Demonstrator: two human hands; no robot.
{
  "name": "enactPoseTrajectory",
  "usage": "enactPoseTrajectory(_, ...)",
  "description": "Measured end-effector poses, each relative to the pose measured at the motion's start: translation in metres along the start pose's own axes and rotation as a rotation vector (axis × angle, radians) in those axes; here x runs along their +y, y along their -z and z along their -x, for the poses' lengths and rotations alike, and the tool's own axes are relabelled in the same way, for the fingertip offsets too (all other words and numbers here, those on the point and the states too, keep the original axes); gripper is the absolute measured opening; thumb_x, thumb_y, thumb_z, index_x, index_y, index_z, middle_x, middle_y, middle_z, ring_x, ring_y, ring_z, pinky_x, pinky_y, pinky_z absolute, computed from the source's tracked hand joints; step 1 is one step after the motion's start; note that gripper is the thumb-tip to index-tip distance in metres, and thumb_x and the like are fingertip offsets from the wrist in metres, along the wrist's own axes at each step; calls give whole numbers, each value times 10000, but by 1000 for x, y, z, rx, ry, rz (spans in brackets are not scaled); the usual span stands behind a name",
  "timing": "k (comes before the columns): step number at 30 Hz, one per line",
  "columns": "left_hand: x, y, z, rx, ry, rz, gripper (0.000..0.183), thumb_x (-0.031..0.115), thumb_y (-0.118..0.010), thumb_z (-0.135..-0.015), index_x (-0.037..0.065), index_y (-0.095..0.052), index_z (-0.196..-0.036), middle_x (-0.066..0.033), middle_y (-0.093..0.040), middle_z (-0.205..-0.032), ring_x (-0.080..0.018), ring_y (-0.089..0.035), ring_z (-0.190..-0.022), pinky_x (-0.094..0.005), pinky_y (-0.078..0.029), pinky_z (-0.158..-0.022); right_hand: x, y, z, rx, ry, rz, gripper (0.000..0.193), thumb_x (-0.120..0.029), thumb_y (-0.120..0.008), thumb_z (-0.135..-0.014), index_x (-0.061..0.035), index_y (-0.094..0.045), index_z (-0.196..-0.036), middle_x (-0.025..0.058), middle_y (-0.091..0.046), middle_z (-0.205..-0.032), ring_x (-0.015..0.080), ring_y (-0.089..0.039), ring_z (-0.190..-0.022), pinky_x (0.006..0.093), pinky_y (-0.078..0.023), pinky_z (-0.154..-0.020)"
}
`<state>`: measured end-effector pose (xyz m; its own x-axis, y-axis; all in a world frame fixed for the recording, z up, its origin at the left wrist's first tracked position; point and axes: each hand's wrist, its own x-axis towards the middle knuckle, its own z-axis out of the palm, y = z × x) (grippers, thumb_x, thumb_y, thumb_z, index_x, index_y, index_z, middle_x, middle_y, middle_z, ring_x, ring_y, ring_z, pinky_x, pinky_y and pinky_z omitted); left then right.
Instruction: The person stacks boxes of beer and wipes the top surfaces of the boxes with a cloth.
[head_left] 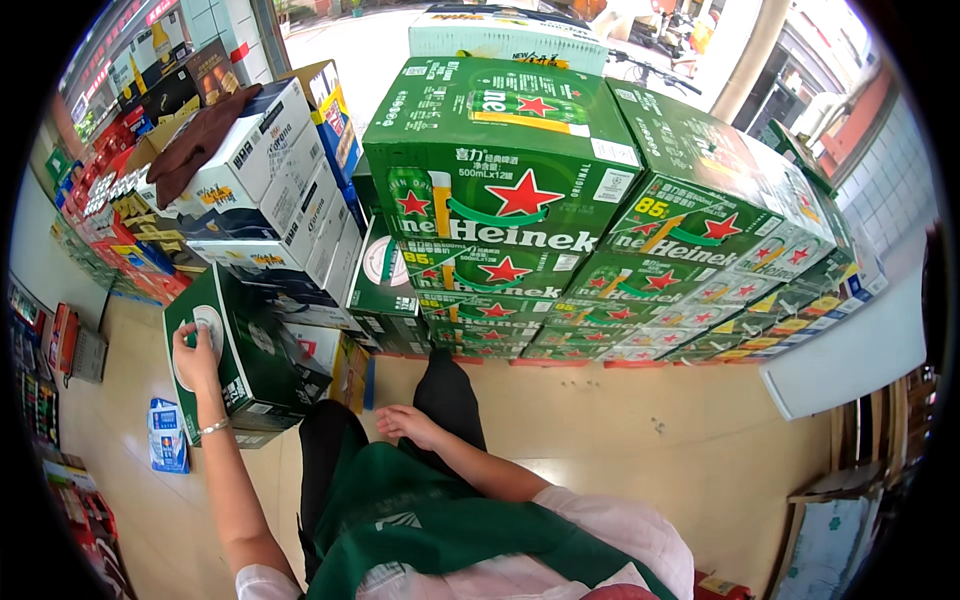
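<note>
Two hands in view, only one busy. Left hand (197, 362) has its fingers hooked at what looks like a carry handle on a dark green carton (275, 352); grip reads as grasping. Right hand (408, 426) is released, nothing in it, fingers loosely curled.

Carton location: in front of the person and to the left, off the left front corner of the red pallet (634, 364) under the stack of green cartons (510, 180). It's tilted, just beside a yellow carton (352, 375). Can't tell whether its bottom rests on the floor (570, 440) or hangs clear; the underside is hidden. Blue-and-white packs (168, 440) lie near its lower left corner.

Step in hand, my read: shifting the carton by its handle. Next move probably calls for a firm left grip plus the right hand under or against the far side, since one-sided holding likely lets the box swing or twist. The yellow carton looks like the snag risk on that side.

Pose: left arm nearly straight, reaching forward from the lower edge of view, bracelet (214, 426) at the wrist, back of the hand toward the camera. Right arm bent, forearm angled inward across the lap, hand low over the legs (447, 400), well apart from the carton.
</note>
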<state>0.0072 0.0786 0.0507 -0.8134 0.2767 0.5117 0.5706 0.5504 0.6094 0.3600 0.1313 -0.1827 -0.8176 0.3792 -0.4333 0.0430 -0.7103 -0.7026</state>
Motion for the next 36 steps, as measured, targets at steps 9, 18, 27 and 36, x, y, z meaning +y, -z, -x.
enactPoseTrajectory(9, 2, -3, -26, -296, 225, 567, 243, 303, -667, -883, 68, -620, -843, 22, -551, -618, -25, -425, -466, -183, -286, -404, -5, 15, 14, -22, 68, -273, 366, -301, -443, -1005, -67, -514, -1277, 104, -633, -1111, 223, -618, -1041, 350, -489, -880)
enactPoseTrajectory(18, -3, -4, -13, -88, 250, 831, 228, 255, -647, -914, 88, -563, -784, 78, -447, -591, -2, -323, -470, -184, -203, -427, -13, 8, 12, 3, 35, -305, 386, -302, -402, -1021, -71, -469, -1322, 95, -618, -1137, 218, -594, -1069, 365, -473, -905)
enactPoseTrajectory(27, 6, 4, 7, -167, 186, 875, 325, 233, -592, -947, 76, -541, -668, 65, -436, -616, -20, -328, -572, -198, -237, -513, -6, -8, -30, -57, -219, -79, 673, -640, -439, -906, -74, -493, -1268, 170, -642, -1058, 281, -664, -906, 393, -537, -769)
enactPoseTrajectory(36, 43, 69, 87, -644, 166, 975, 166, 38, -574, -847, 18, -614, -687, -15, -542, -690, -105, -484, -691, -258, -370, -587, -20, -52, -50, -399, -294, -362, 859, -790, -333, -829, -97, -495, -1310, 186, -620, -1180, 347, -644, -988, 403, -531, -797)
